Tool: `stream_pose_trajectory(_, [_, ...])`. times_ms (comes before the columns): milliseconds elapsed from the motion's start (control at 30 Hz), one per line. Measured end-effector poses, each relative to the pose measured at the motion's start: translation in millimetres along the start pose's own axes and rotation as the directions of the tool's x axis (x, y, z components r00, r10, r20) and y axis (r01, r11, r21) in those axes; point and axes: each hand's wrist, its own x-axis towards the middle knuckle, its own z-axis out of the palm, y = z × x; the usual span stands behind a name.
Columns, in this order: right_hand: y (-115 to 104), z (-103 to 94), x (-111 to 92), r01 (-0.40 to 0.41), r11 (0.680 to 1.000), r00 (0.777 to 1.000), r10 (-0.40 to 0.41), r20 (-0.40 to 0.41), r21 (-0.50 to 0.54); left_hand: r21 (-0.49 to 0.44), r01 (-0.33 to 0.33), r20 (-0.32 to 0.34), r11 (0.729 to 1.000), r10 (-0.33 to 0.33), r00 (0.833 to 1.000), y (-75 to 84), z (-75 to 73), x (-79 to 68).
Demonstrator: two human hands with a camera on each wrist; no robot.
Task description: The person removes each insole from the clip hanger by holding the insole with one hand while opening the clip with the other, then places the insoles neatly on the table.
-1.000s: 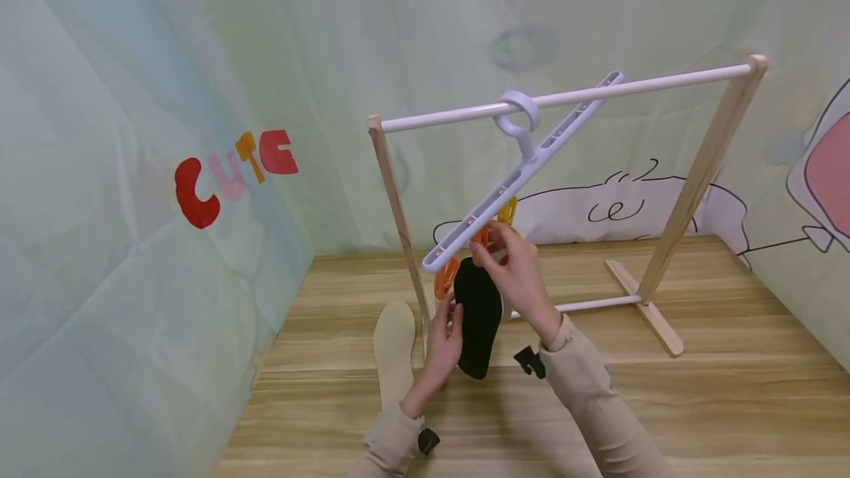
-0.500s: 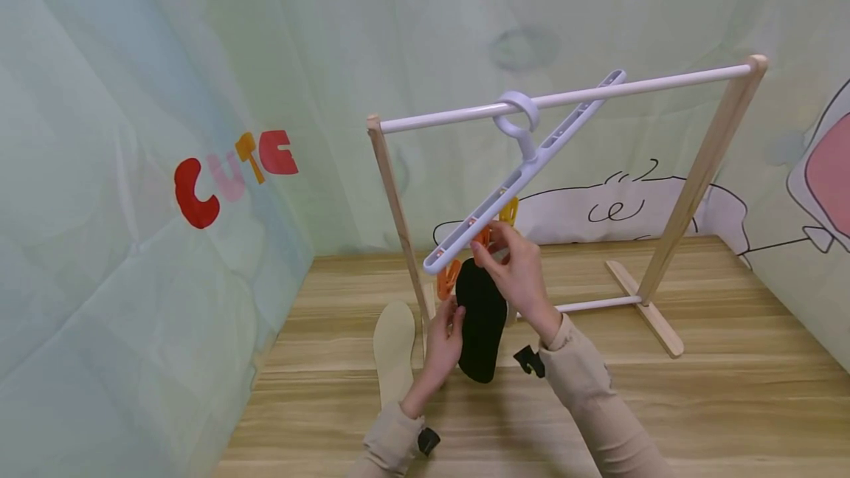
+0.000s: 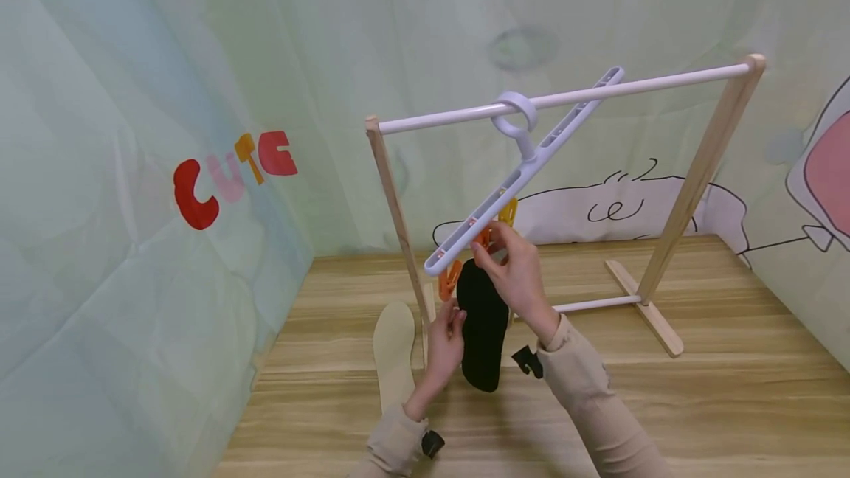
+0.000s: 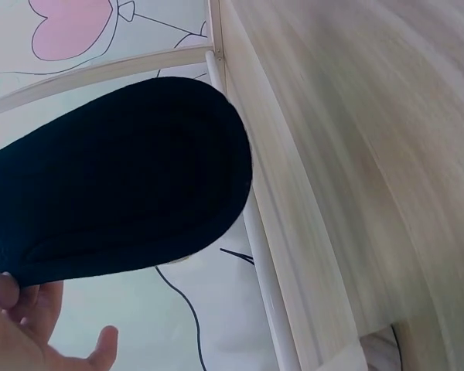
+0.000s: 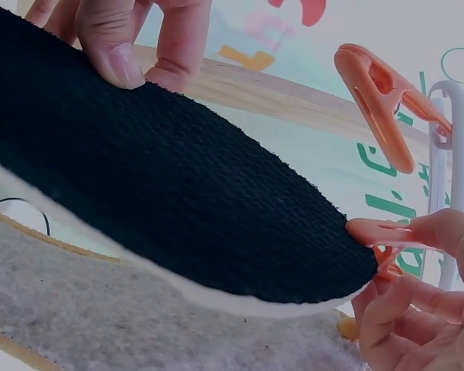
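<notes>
Below the hanger (image 3: 529, 162), pinching the black insole (image 3: 483, 327) with the left hand (image 3: 443, 345), 1 orange clip (image 5: 380, 231) at its tip with the right hand (image 3: 522, 271); likely light, bendable, grippy; best held edgewise.

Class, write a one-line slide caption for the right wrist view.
Left hand grips a black insole; right hand pinches an orange clip at its end.
</notes>
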Motion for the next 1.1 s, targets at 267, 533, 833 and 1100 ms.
stream_pose_trajectory(267, [1, 1.1, -1, 0.019, 1.000, 1.000, -0.019, -0.015, -0.003, -0.002, -0.084, -0.023, 0.996, 0.084, 0.996, 6.6, -0.8, -2.0])
stream_pose_trajectory(533, [1, 0.7, -1, 0.015, 1.000, 1.000, -0.015, -0.007, 0.000, 0.015, -0.142, -0.053, 0.990, 0.143, 0.988, 1.2, -0.4, -4.7])
stream_pose_trajectory(833, [0, 0.3, -1, -0.012, 1.000, 1.000, 0.013, 0.004, -0.014, 0.020, -0.136, -0.069, 0.991, 0.137, 0.988, -6.4, -0.4, -5.9])
stream_pose_trajectory(1100, [0, 0.9, -1, -0.012, 1.000, 1.000, 0.012, 0.002, -0.020, 0.010, -0.146, -0.091, 0.989, 0.146, 0.985, -8.6, -1.1, -6.3])
